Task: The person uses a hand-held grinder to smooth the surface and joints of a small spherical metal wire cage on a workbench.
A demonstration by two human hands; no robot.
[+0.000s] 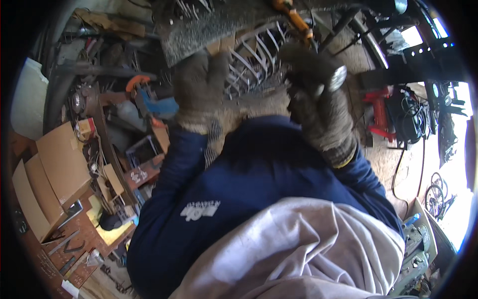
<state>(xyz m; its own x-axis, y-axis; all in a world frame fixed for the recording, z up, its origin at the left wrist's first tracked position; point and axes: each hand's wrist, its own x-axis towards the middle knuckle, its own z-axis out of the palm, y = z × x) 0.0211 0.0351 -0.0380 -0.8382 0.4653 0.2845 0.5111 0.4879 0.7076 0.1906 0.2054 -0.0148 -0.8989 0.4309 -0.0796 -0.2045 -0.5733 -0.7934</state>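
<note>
Left hand point(196, 84): by the plate's point(199, 35) near edge, can't tell the grip
Right hand point(323, 112): wrapped round some dark tool point(309, 60), kinda blurry
Metal strips point(253, 61): between the 2 hands

gloved hands point(196, 87): 2 | large cardboard box point(63, 162): 1 | red stand point(380, 114): 1 | yellow-orange bar point(297, 23): 1

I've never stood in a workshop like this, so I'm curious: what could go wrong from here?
The left hand is close to the edge of the grey plate and the bent metal strips, so its glove might snag. The right hand seems to hold a dark object, hard to make out, which might slip.
</note>
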